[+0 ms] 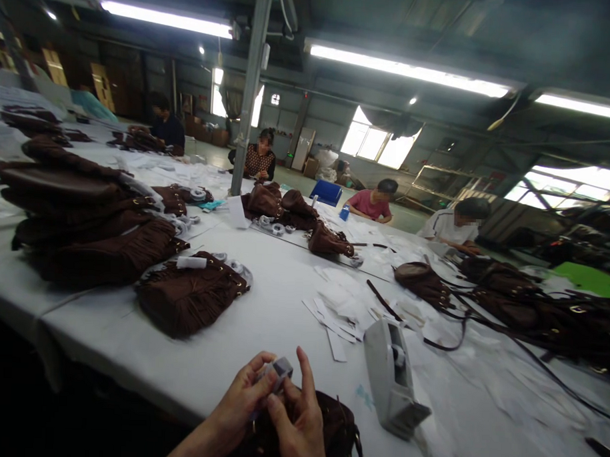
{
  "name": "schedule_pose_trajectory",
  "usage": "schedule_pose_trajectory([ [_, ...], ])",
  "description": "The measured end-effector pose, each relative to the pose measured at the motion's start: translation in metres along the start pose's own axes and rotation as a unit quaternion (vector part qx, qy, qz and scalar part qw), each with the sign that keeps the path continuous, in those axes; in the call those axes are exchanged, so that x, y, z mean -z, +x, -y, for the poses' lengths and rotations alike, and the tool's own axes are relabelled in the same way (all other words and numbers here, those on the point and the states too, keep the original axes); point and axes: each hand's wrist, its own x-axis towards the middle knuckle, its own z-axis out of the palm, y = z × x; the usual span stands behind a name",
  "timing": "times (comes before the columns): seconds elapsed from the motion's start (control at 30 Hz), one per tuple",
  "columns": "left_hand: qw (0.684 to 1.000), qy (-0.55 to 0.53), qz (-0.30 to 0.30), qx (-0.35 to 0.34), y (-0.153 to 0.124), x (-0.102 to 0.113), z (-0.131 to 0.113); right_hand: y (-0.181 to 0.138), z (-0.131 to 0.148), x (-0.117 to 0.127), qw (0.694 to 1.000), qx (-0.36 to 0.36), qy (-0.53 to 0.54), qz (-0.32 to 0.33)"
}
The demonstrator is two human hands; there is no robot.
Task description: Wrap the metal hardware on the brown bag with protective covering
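Brown suede fills most of the long white table: fringed handbags lie in a heap at the far left, one lies alone just beyond the hands, and more sit further down the table's middle and at the right with loose straps trailing. At the near edge the person's two hands are together over another brown handbag that lies partly under them. The left hand and the right hand both pinch a small grey-white piece, seemingly tape or a wrapped fitting; what it is exactly cannot be told. Fingertips of both hands close on it, the right forefinger raised beside it. Just right of the hands stands a grey tape dispenser, its roll visible on top. Beyond it, white paper slips lie scattered on the table. Across the table, four other people sit bent over their own work, well apart from the hands, under long strip lights
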Motion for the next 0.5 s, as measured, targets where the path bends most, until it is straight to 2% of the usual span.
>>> schedule_pose_trajectory([
  [0.17,0.997,0.069,0.029,-0.004,0.001,0.001,0.004,-0.006,-0.007,-0.003,0.991,-0.054,0.121,0.029],
  [0.37,0.993,0.103,0.060,0.002,0.003,0.007,0.006,-0.010,-0.016,-0.005,0.983,-0.040,0.176,0.043],
  [0.5,0.990,0.140,0.026,-0.018,0.005,0.011,0.004,-0.011,-0.020,-0.007,0.981,-0.029,0.185,0.054],
])
